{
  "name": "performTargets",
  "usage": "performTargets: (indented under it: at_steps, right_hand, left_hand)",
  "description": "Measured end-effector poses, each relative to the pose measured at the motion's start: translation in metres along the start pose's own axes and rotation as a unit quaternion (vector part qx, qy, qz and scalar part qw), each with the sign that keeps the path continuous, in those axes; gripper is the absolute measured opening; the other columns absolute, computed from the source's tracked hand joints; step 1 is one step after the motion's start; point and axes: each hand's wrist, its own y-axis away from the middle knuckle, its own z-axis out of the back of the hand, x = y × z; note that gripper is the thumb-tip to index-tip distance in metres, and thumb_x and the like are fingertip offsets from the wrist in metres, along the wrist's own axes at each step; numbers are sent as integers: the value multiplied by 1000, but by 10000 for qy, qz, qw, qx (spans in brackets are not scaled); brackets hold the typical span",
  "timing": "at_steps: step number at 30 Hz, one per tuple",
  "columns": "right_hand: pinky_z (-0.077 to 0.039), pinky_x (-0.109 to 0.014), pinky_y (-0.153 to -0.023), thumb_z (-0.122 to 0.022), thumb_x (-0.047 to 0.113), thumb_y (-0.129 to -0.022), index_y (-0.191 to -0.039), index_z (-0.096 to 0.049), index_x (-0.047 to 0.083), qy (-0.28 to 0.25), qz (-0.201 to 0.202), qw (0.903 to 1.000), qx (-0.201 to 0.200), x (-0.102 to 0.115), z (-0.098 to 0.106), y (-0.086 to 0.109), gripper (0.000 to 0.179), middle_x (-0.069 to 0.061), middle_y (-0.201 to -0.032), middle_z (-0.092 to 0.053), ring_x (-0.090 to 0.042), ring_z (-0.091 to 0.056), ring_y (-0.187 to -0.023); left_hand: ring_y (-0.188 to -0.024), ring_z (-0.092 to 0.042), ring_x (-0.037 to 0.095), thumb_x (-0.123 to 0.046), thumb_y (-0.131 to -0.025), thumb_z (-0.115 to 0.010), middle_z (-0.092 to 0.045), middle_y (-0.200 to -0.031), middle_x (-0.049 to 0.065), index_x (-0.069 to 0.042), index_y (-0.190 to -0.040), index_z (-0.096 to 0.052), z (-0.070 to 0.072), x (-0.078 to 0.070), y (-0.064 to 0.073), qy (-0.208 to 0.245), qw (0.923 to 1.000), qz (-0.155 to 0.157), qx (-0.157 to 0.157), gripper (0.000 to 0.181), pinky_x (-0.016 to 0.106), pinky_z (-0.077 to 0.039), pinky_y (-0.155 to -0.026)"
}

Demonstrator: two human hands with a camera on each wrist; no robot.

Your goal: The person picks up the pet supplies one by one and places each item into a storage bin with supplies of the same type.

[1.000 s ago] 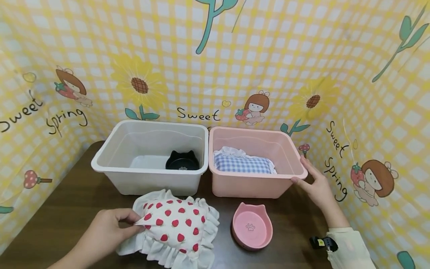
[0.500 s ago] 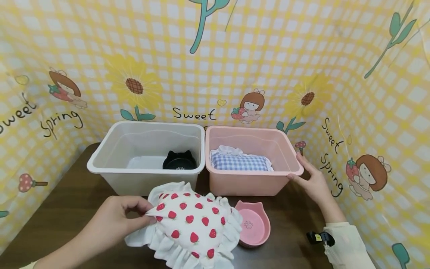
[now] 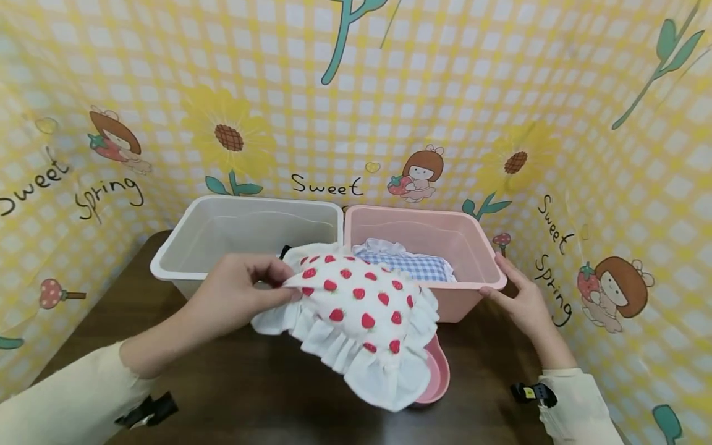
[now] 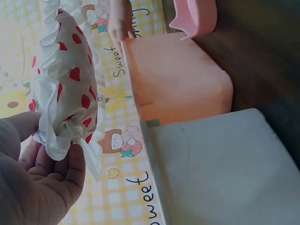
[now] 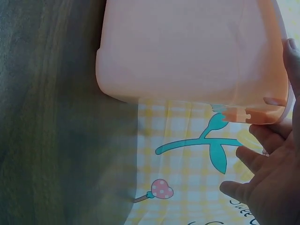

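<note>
My left hand pinches one corner of a small white pillow with red strawberries and a ruffled edge. In the head view the pillow hangs raised in front of two bins, covering part of both. The left wrist view shows thumb and fingers closed on its ruffle. My right hand grips the front right corner of the pink bin, thumb on the front rim, fingers along the side. Inside that bin lies a blue-and-white checked pillow. The grey-white bin stands at its left.
A pink cat-eared bowl sits on the dark wooden table, mostly behind the strawberry pillow. In the grey-white bin, only a bit of a black bowl shows. A yellow checked cloth hangs behind and at both sides.
My left hand has lifted the strawberry pillow up and to the right, from the front of the table to the bins. My right hand stays at the pink bin's corner.
</note>
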Motion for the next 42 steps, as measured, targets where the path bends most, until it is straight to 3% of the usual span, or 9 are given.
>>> performTargets:
  at_steps: [8,20,29,37,42]
  right_hand:
    - [-20,-70,-117,-80,30,-91,-159,-37,26,-81,68,9999,-30,-4,-9,2,81,-7,-166,-31,-43,-25,-153]
    - [-20,-68,-118,-82,29,-89,-158,-39,22,-113,102,9998,-137,-6,-8,1,81,-11,-164,-33,-42,-27,-152]
    - [-19,-68,-118,-80,30,-91,-159,-37,19,-114,58,9999,-84,-2,-4,0,82,-10,-165,-31,-42,-25,-153]
    - [-19,-67,-119,-80,33,-90,-159,-36,23,-118,-22,9999,-83,0,-2,0,82,-6,-166,-30,-40,-23,-154]
    - [-20,-68,-118,-80,34,-90,-159,-36,26,-36,-9,9999,-96,-2,-1,-2,82,-3,-166,-30,-40,-24,-154]
  left_hand:
    - [-78,-60,19,-29,-82,-87,-72,-84,-3,-19,-95,-77,-8,-4,-32,-176,9995,126,-221,19,26,-48,-64]
    - [-81,-62,18,-36,-83,-86,-74,-89,-1,-19,-97,-78,-18,-15,-77,158,9991,202,-349,24,29,-51,-67]
    - [-90,-64,16,-29,-84,-86,-75,-95,2,-12,-100,-76,-22,-31,-110,135,9995,-5,-299,24,31,-52,-78]
    - [-92,-67,17,-25,-82,-87,-75,-95,4,-10,-99,-76,-31,-48,-141,-52,9996,-191,-222,25,31,-54,-79]
    - [-88,-66,16,-22,-82,-87,-74,-91,4,-10,-95,-75,-40,-51,-156,-75,9995,-280,-156,21,29,-53,-76]
